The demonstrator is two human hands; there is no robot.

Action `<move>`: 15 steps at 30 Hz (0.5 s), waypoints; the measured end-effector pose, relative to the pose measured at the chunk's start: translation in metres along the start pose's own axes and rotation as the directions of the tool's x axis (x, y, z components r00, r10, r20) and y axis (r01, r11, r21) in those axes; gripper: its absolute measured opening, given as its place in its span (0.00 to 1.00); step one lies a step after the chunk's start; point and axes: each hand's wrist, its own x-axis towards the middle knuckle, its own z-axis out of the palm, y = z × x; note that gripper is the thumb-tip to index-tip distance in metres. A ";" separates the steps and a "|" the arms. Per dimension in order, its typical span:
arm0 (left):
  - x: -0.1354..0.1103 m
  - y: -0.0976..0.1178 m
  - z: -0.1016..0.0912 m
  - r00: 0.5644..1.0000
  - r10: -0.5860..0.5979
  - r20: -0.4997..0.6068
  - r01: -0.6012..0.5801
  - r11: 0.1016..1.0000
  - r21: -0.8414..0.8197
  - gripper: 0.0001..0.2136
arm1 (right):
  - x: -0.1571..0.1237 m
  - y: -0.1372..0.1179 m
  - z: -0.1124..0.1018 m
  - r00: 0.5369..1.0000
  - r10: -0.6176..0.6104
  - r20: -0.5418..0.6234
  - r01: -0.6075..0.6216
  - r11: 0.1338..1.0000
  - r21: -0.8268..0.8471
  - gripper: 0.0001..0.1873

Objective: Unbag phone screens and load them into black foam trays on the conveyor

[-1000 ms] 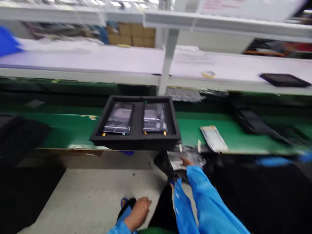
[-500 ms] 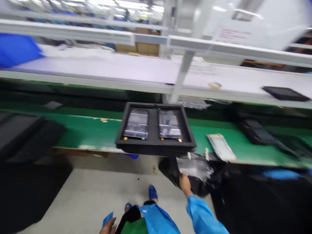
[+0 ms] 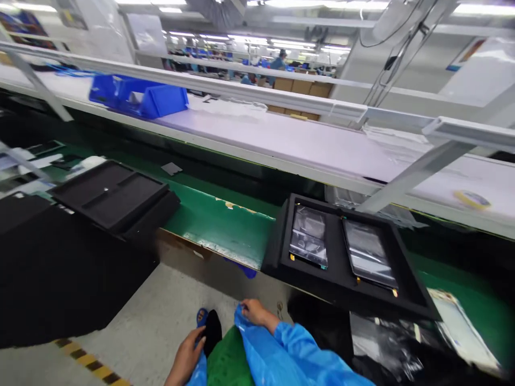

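My right hand [image 3: 254,312] pinches the edge of an open blue gown [image 3: 265,348] in front of my body. Lower left, my left hand [image 3: 187,353] is curled at the gown's other edge, with blue cloth running down from under the fingers. Green clothing [image 3: 229,356] shows between the two gown edges. Beyond my hands, on the green bench, sits a black foam tray [image 3: 335,244]. Two film-covered screen panels, a left panel [image 3: 309,236] and a right panel [image 3: 370,253], lie in its recesses with small orange tabs at their lower ends.
Another black foam tray [image 3: 115,195] lies on the green bench [image 3: 217,220] to the left. Blue bins [image 3: 139,96] and a tape roll [image 3: 471,199] are on the white shelf [image 3: 249,126]. A whitish panel [image 3: 462,327] and clear plastic [image 3: 378,343] lie at right. A person [image 3: 278,60] is far behind.
My view has swung left, so the tray appears further right. My right hand has left the clear plastic and now grips the gown's edge. My left hand has come up further into view.
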 end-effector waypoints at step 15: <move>0.150 -0.022 -0.185 0.989 -0.145 -0.023 0.142 0.984 -0.109 0.17 | 0.356 -0.257 -0.154 0.982 -0.096 -0.163 0.066 0.981 -0.180 0.27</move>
